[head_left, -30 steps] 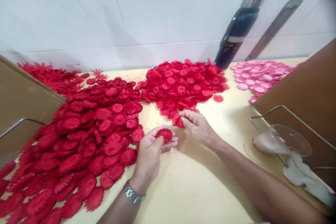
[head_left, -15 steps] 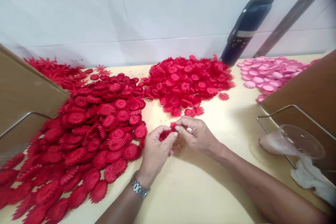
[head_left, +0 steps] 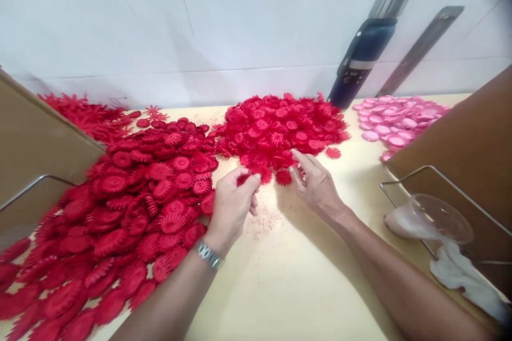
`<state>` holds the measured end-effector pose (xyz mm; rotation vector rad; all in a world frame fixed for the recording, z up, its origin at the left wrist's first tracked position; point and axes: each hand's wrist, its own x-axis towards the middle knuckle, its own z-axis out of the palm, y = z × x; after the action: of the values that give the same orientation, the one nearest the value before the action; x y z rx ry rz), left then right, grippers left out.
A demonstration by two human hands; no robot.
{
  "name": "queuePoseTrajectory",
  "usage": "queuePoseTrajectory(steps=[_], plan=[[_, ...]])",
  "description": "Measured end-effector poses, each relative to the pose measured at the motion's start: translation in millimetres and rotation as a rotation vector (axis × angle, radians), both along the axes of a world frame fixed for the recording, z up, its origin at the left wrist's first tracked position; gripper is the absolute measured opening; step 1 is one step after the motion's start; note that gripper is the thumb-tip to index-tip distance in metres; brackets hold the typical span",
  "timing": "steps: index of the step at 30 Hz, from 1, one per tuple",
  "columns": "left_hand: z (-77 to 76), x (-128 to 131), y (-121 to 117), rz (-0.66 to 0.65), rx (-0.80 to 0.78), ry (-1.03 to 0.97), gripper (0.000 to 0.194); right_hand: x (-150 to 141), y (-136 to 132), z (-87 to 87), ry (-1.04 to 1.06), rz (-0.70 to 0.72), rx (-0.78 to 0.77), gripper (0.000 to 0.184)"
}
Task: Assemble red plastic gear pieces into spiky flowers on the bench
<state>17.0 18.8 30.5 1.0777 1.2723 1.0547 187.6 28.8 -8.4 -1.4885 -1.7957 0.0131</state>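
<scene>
My left hand (head_left: 234, 202), with a metal watch (head_left: 208, 254) at the wrist, is closed above the table; a bit of red shows between thumb and forefinger, probably a fringed flower disc mostly hidden by the fingers. Just to its right, my right hand (head_left: 318, 184) has thumb and forefinger apart, at the front edge of the middle pile of red fringed discs (head_left: 280, 122). One loose red disc (head_left: 283, 177) lies by its thumb tip. A larger pile of darker red discs (head_left: 160, 192) spreads to the left of my left hand.
Flat red star-shaped pieces (head_left: 86, 117) lie at the back left. Pink discs (head_left: 396, 120) and a dark blue bottle (head_left: 360, 64) are at the back right. Brown panels flank both sides. On the right are a clear plastic cup (head_left: 434, 218), a wire frame (head_left: 432, 167) and crumpled tissue (head_left: 464, 277).
My hands have separated from being together over a small red piece. The right hand has moved forward to the middle pile and its fingers have opened; the left has shifted slightly left. The view has tilted up.
</scene>
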Motion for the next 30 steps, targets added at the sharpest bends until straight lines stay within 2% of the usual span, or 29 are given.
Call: queuePoseTrajectory(steps=[1,3,5,6,9,13,15,17,19,24,26,30], plan=[[0.7,4,7,-0.018,-0.011,0.037,0.014,0,0,0.0,0.004,0.011,0.020,0.036],[0.1,8,19,-0.043,-0.066,0.081,0.033,-2,-2,1.4,0.030,0.043,0.070,0.030],[-1.2,8,21,-0.039,-0.100,0.054,0.048,-5,-4,4.1,0.068,0.084,0.114,0.023],[-1.5,5,19,-0.033,-0.105,0.013,0.050,-7,-5,5.6,0.087,0.114,0.129,0.020],[-1.3,-6,3,-0.074,-0.128,-0.173,0.033,-17,-12,9.1,0.125,0.247,0.121,0.017],[-5.1,-17,-21,-0.142,-0.212,-0.442,0.017,-34,-25,8.9,0.196,0.442,0.021,0.012],[-9.6,-17,-29,-0.122,-0.245,-0.517,0.012,-42,-29,6.2,0.190,0.486,-0.032,0.019],[-13.6,-16,-35,-0.098,-0.260,-0.539,0.013,-47,-31,3.1,0.153,0.497,-0.076,0.023],[-16.0,-13,-40,-0.109,-0.255,-0.534,0.014,-49,-30,1.7,0.159,0.508,-0.123,0.020],[-19.4,-12,-45,-0.170,-0.197,-0.522,0.017,-45,-29,7.2,0.308,0.542,-0.258,0.011],[-21.2,-11,-44,-0.158,-0.168,-0.507,0.017,-45,-29,7.9,0.288,0.537,-0.243,0.011],[-22.3,-9,-43,-0.079,-0.165,-0.445,0.021,-49,-32,2.9,0.186,0.442,-0.061,0.017]])
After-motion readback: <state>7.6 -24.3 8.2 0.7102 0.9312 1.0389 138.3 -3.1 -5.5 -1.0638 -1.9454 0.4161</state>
